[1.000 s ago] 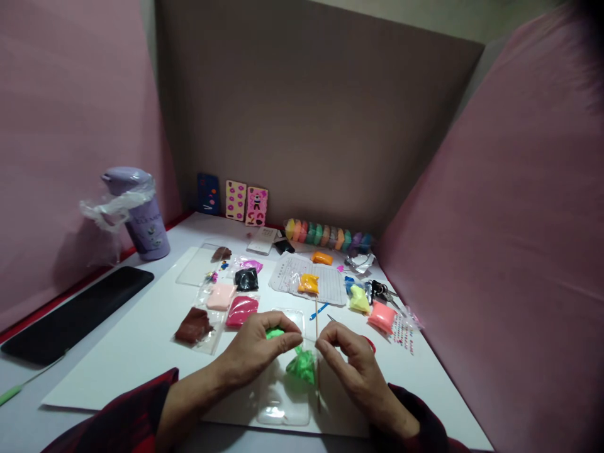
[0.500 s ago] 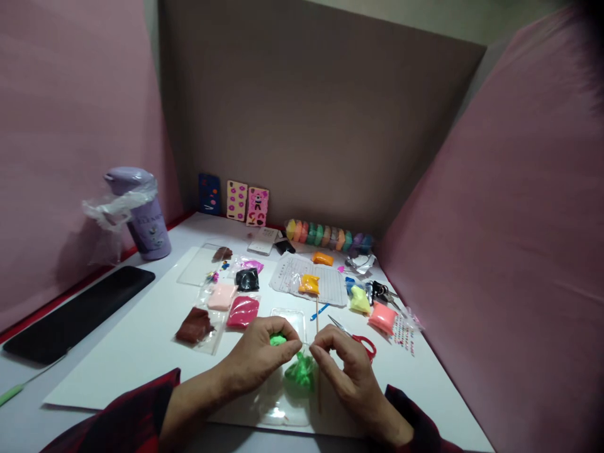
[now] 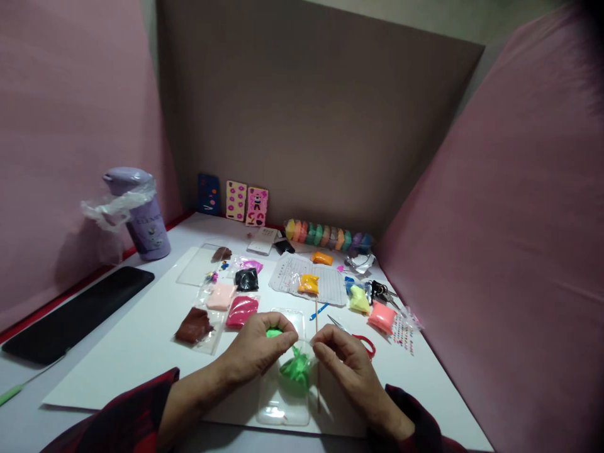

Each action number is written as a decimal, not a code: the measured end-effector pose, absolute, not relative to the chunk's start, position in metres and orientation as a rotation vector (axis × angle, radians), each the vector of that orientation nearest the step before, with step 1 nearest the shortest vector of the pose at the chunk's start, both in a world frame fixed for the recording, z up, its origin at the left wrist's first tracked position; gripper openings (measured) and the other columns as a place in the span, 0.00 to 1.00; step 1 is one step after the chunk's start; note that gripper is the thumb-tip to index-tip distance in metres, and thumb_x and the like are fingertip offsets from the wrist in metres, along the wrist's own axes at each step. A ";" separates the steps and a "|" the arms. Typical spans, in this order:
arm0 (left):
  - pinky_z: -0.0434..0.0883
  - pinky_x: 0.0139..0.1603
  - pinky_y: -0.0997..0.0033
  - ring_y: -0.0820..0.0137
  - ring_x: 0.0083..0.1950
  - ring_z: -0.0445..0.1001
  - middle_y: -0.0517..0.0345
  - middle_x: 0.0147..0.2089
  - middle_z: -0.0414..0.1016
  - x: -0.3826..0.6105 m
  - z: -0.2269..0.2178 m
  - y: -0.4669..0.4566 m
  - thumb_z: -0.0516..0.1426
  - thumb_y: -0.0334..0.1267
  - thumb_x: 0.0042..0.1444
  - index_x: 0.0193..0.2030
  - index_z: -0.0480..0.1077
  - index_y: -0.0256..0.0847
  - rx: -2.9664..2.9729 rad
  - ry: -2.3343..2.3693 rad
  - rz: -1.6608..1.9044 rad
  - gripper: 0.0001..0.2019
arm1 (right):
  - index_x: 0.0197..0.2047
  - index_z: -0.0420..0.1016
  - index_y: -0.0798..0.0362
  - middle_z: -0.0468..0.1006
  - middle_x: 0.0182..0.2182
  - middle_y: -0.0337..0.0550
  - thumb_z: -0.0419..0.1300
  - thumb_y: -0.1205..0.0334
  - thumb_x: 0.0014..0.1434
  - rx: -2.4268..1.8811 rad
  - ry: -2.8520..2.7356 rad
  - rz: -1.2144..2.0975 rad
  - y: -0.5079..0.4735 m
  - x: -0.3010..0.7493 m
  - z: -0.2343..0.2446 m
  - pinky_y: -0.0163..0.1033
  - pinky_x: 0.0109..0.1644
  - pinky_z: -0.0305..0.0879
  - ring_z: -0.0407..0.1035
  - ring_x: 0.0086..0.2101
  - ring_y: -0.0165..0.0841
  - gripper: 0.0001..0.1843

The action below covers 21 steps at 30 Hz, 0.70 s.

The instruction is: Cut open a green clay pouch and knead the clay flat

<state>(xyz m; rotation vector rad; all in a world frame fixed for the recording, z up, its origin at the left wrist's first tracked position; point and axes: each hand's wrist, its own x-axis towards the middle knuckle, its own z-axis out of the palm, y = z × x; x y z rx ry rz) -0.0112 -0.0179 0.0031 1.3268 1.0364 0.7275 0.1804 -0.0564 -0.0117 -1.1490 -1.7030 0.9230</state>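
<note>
Our left hand (image 3: 257, 353) and right hand (image 3: 348, 365) each pinch thumb and fingers together on the top edge of the bag of green clay (image 3: 296, 369), which hangs between them just above a clear plastic case (image 3: 282, 409) on the bench (image 3: 123, 352). A green lump (image 3: 274, 332) shows inside the left hand's curl. A wooden stick (image 3: 316, 314) lies beside the right hand, with red-handled scissors (image 3: 362, 343) just behind it. Brown (image 3: 193, 326) and pink clay packets (image 3: 241, 310) lie to the left.
</note>
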 end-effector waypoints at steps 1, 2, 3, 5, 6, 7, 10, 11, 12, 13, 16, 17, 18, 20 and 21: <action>0.49 0.14 0.79 0.80 0.13 0.51 0.71 0.12 0.57 -0.011 0.002 -0.017 0.60 0.45 0.48 0.27 0.67 0.39 1.289 1.035 0.737 0.11 | 0.32 0.69 0.53 0.69 0.28 0.39 0.55 0.56 0.62 -1.157 -1.686 0.936 -0.056 0.181 -0.012 0.36 0.35 0.59 0.63 0.31 0.32 0.11; 0.49 0.13 0.79 0.80 0.13 0.51 0.71 0.13 0.58 -0.010 0.002 -0.017 0.60 0.45 0.47 0.27 0.66 0.39 1.256 1.026 0.752 0.12 | 0.32 0.69 0.53 0.69 0.28 0.39 0.55 0.55 0.62 -1.164 -1.667 0.953 -0.056 0.181 -0.012 0.36 0.35 0.59 0.62 0.31 0.32 0.12; 0.49 0.13 0.80 0.81 0.12 0.51 0.71 0.13 0.58 -0.010 0.001 -0.017 0.60 0.46 0.47 0.27 0.66 0.38 1.225 1.009 0.768 0.13 | 0.31 0.68 0.53 0.68 0.28 0.39 0.55 0.55 0.62 -1.170 -1.644 0.975 -0.055 0.182 -0.013 0.36 0.34 0.58 0.62 0.30 0.32 0.12; 0.49 0.12 0.81 0.82 0.12 0.52 0.70 0.13 0.59 -0.009 0.000 -0.016 0.61 0.45 0.46 0.27 0.66 0.38 1.171 0.943 0.782 0.13 | 0.29 0.67 0.53 0.65 0.26 0.38 0.55 0.53 0.63 -1.163 -1.584 1.038 -0.054 0.183 -0.015 0.35 0.32 0.57 0.59 0.29 0.30 0.14; 0.49 0.12 0.81 0.82 0.12 0.52 0.70 0.14 0.60 -0.010 -0.001 -0.016 0.61 0.45 0.46 0.27 0.66 0.37 1.146 0.898 0.778 0.13 | 0.29 0.66 0.53 0.64 0.25 0.37 0.55 0.53 0.63 -1.150 -1.552 1.082 -0.054 0.183 -0.016 0.35 0.31 0.56 0.58 0.28 0.30 0.15; 0.50 0.12 0.81 0.82 0.12 0.53 0.69 0.14 0.61 -0.010 -0.002 -0.016 0.62 0.45 0.46 0.26 0.66 0.37 1.123 0.849 0.767 0.14 | 0.29 0.65 0.53 0.64 0.25 0.36 0.55 0.52 0.63 -1.132 -1.522 1.128 -0.053 0.183 -0.017 0.35 0.31 0.55 0.57 0.27 0.29 0.15; 0.52 0.12 0.81 0.81 0.13 0.54 0.68 0.15 0.61 -0.012 -0.003 -0.015 0.63 0.46 0.45 0.26 0.66 0.37 1.076 0.747 0.727 0.15 | 0.29 0.64 0.53 0.62 0.24 0.35 0.54 0.51 0.63 -1.083 -1.475 1.224 -0.052 0.183 -0.018 0.35 0.31 0.55 0.56 0.26 0.29 0.16; 0.52 0.12 0.80 0.81 0.13 0.54 0.68 0.15 0.61 -0.013 -0.003 -0.014 0.63 0.47 0.45 0.26 0.66 0.37 1.076 0.752 0.723 0.16 | 0.29 0.63 0.53 0.61 0.24 0.36 0.53 0.51 0.63 -1.076 -1.475 1.229 -0.052 0.184 -0.017 0.35 0.32 0.55 0.56 0.27 0.29 0.17; 0.53 0.13 0.80 0.80 0.14 0.54 0.68 0.15 0.61 -0.014 -0.002 -0.014 0.63 0.49 0.45 0.26 0.67 0.36 1.085 0.777 0.726 0.17 | 0.28 0.63 0.53 0.61 0.24 0.36 0.53 0.51 0.64 -1.074 -1.481 1.220 -0.053 0.184 -0.016 0.35 0.32 0.55 0.56 0.27 0.30 0.17; 0.53 0.13 0.79 0.80 0.14 0.54 0.68 0.15 0.60 -0.015 -0.001 -0.013 0.63 0.50 0.45 0.26 0.67 0.36 1.106 0.823 0.739 0.18 | 0.28 0.62 0.53 0.61 0.25 0.36 0.53 0.52 0.64 -1.072 -1.489 1.200 -0.053 0.184 -0.015 0.35 0.33 0.55 0.57 0.28 0.30 0.17; 0.62 0.23 0.75 0.76 0.22 0.64 0.62 0.21 0.68 -0.017 0.003 -0.013 0.63 0.48 0.47 0.28 0.73 0.35 1.309 0.967 0.857 0.15 | 0.28 0.62 0.53 0.61 0.26 0.37 0.52 0.53 0.64 -1.064 -1.536 1.146 -0.054 0.183 -0.013 0.35 0.33 0.55 0.56 0.28 0.30 0.16; 0.65 0.29 0.73 0.73 0.27 0.68 0.59 0.25 0.71 -0.017 0.004 -0.014 0.63 0.45 0.47 0.30 0.75 0.35 1.405 0.978 0.911 0.13 | 0.28 0.62 0.53 0.62 0.26 0.37 0.52 0.54 0.64 -1.060 -1.557 1.136 -0.054 0.183 -0.012 0.35 0.33 0.55 0.56 0.28 0.30 0.15; 0.67 0.35 0.71 0.70 0.32 0.70 0.57 0.29 0.73 -0.017 0.005 -0.015 0.63 0.42 0.48 0.31 0.76 0.36 1.497 0.966 0.954 0.10 | 0.28 0.63 0.53 0.62 0.27 0.37 0.52 0.54 0.64 -1.055 -1.580 1.128 -0.055 0.183 -0.012 0.35 0.33 0.56 0.57 0.29 0.30 0.15; 0.66 0.42 0.68 0.67 0.38 0.71 0.55 0.33 0.74 -0.016 0.006 -0.017 0.63 0.39 0.49 0.34 0.78 0.38 1.631 0.905 0.973 0.08 | 0.29 0.64 0.53 0.63 0.28 0.38 0.52 0.54 0.64 -1.052 -1.621 1.116 -0.055 0.182 -0.011 0.36 0.34 0.57 0.58 0.30 0.31 0.15; 0.66 0.41 0.68 0.67 0.38 0.71 0.55 0.32 0.73 -0.016 0.005 -0.018 0.62 0.39 0.50 0.33 0.78 0.38 1.666 0.881 0.953 0.07 | 0.29 0.64 0.53 0.64 0.28 0.39 0.52 0.54 0.64 -1.055 -1.635 1.112 -0.056 0.182 -0.011 0.36 0.34 0.57 0.58 0.30 0.31 0.15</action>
